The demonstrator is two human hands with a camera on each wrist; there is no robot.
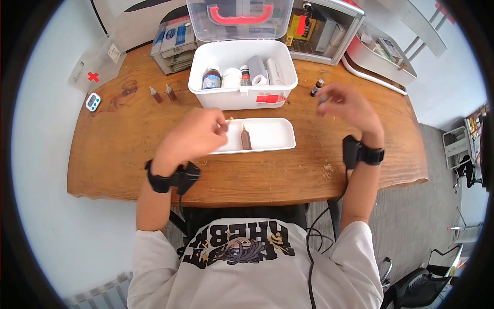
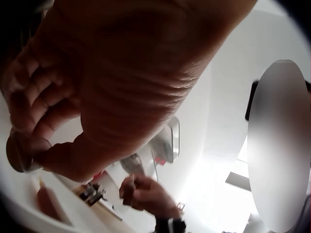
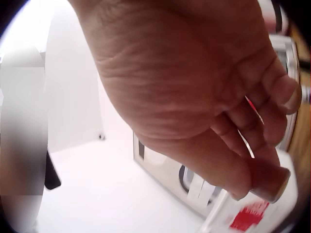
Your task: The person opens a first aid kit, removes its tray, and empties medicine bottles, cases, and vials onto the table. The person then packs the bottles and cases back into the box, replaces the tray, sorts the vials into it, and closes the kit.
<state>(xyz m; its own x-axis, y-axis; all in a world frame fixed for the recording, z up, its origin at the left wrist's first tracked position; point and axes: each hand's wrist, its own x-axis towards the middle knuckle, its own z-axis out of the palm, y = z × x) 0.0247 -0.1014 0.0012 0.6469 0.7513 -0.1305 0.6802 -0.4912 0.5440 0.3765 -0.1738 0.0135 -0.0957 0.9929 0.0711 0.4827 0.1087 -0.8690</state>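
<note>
My left hand point(image 1: 193, 134) is over the left part of a white tray point(image 1: 270, 146). Its thumb and fingers pinch a small brown bottle point(image 2: 20, 152), mostly hidden by the hand in the head view. Inside the tray lies a slim brown bottle point(image 1: 246, 139) with a narrow tan tip. Off to the right, my right hand point(image 1: 352, 108) is raised above the table. Between its thumb and fingertips it pinches a small brown cylinder point(image 3: 270, 181); the fingers cover part of it. A dark bottle point(image 1: 317, 87) stands just beyond this hand.
Behind the tray stands a white medicine box point(image 1: 216, 99), its clear lid point(image 1: 200, 26) raised, with several bottles inside. Two brown tipped bottles point(image 1: 156, 95) and a timer point(image 1: 93, 102) are on the left of the wooden table point(image 1: 123, 154). A glass-fronted cabinet point(image 1: 329, 56) sits behind.
</note>
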